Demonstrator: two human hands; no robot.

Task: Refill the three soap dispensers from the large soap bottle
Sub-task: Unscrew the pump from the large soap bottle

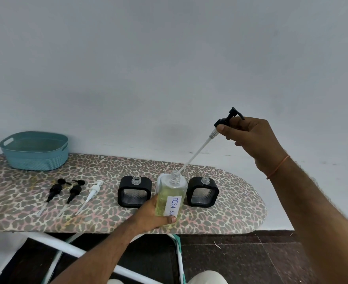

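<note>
Ironing board (230, 212) with leopard-print cover spans the view, white legs under it, pale wall behind. Teal basket (35, 154) sits at the board's far left end.

Large soap bottle (172, 194), clear, yellow-green liquid about two thirds up, white label reading "DISH SO…", stands tilted slightly near the front middle of the board, neck open. Left hand (152, 216) grips its lower body, thumb across the front below the label, fingers wrapped round the back.

Two black-framed dispensers with clear ribbed windows stand upright, necks open, look empty: left dispenser (134, 194) just beside the bottle on its left, right dispenser (203, 193) just beside it on the right. A white object shows as a sliver behind the bottle's left shoulder, cannot tell what it is.

Right hand (255, 138) raised above and right of the bottle, pinching a black pump (227, 117) at its collar; the pump's white tube (195, 154) slants down-left, tip at the bottle's mouth.

Left of the dispensers three loose pumps lie flat on the board, tubes pointing toward the front edge: black pump one (54, 190), black pump two (74, 190), white pump (92, 191), set apart from each other

Orange thread band (279, 167) on the right wrist
</note>
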